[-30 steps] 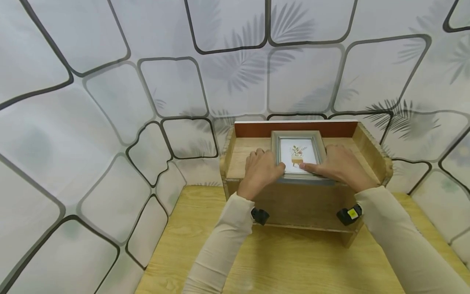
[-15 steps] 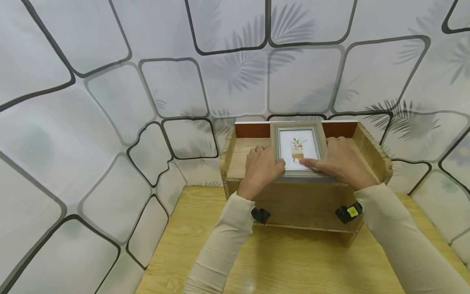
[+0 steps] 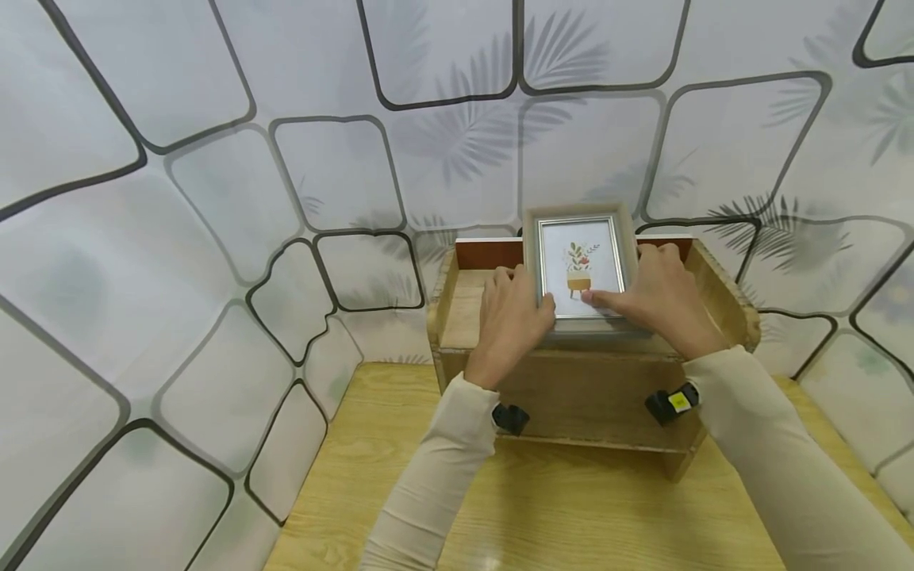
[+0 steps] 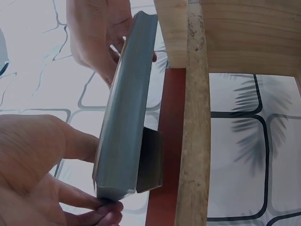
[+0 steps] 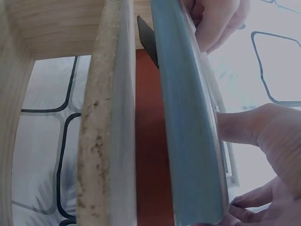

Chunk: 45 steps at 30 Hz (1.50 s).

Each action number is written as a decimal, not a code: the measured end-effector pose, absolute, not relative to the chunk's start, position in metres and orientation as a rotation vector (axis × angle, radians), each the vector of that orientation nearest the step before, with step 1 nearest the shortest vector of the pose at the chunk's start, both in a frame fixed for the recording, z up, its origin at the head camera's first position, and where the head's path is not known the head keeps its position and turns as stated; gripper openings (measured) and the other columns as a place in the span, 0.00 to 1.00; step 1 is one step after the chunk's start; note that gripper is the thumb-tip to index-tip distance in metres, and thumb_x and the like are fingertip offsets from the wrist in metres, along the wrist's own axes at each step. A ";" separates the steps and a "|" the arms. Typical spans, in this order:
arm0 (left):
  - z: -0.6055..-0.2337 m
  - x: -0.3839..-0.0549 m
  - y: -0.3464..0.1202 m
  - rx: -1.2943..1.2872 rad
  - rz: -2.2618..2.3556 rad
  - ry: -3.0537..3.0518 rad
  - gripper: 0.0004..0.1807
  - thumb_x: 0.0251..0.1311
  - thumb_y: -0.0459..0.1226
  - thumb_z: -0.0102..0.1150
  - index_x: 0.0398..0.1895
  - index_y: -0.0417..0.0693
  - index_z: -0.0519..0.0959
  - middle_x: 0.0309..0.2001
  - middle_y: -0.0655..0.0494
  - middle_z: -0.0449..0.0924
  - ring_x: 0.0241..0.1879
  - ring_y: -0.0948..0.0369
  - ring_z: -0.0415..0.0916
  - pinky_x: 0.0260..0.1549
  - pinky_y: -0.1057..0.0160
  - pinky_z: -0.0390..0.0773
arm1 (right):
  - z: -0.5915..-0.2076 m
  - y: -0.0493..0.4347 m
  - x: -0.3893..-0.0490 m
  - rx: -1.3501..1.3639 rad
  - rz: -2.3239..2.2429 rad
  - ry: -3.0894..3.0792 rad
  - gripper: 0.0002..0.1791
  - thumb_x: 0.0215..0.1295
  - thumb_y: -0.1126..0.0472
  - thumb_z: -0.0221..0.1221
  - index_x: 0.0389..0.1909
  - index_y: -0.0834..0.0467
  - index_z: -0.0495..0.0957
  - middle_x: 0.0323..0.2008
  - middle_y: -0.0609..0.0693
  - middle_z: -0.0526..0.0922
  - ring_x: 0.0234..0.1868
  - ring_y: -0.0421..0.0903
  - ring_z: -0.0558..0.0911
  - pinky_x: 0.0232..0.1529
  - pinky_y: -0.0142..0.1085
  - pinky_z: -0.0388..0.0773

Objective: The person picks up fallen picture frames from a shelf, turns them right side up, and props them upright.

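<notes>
A silvery picture frame with a potted-plant print stands tilted back over the top of a small wooden shelf. My left hand grips its left side, thumb on the front face. On the opposite side my right hand holds it, the thumb reaching over the print's lower right. The left wrist view shows the frame's lower edge above the shelf board, with a dark stand flap out behind it. In the right wrist view, fingers curl round the frame's corner.
The shelf has raised side panels and a reddish-brown back strip. It stands on a light wood table against a patterned wall covering that also runs along the left.
The picture frame's top edge has risen, so it leans back less and hides more of the shelf's back strip. Both hands keep their grip, shifting up slightly.
</notes>
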<state>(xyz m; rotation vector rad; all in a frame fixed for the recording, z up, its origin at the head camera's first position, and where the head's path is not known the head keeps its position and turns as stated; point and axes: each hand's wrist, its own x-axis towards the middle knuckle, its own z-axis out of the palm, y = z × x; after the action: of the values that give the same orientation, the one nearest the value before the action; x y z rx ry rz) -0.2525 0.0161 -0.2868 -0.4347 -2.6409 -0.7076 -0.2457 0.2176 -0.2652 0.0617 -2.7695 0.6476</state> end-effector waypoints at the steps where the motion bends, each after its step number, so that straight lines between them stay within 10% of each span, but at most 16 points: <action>1: -0.286 -0.253 0.017 -0.431 -0.724 -2.627 0.17 0.67 0.44 0.60 0.46 0.38 0.77 0.51 0.41 0.75 0.49 0.49 0.72 0.51 0.55 0.72 | -0.264 0.217 -0.246 0.056 0.651 -2.758 0.61 0.51 0.33 0.71 0.63 0.83 0.61 0.54 0.81 0.66 0.51 0.75 0.70 0.46 0.68 0.73; 19: -0.279 -0.249 0.025 -0.430 -0.981 -2.423 0.36 0.68 0.46 0.61 0.72 0.33 0.65 0.59 0.39 0.72 0.57 0.48 0.72 0.58 0.52 0.73 | -0.263 0.207 -0.248 -0.004 0.693 -2.425 0.58 0.49 0.45 0.78 0.66 0.80 0.59 0.55 0.78 0.65 0.43 0.77 0.73 0.43 0.67 0.74; 45: -0.299 -0.257 0.025 -0.511 -1.215 -2.184 0.16 0.69 0.35 0.62 0.53 0.34 0.76 0.47 0.43 0.79 0.48 0.51 0.79 0.43 0.67 0.81 | -0.285 0.212 -0.256 0.040 0.816 -2.163 0.47 0.46 0.54 0.81 0.52 0.72 0.58 0.45 0.67 0.63 0.37 0.59 0.67 0.37 0.52 0.66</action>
<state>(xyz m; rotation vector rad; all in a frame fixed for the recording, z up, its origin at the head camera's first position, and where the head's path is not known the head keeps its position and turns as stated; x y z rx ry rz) -0.2570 0.0247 -0.2988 -0.5109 -2.1843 -1.2154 -0.2562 0.2120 -0.2847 0.0402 -2.1626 0.8162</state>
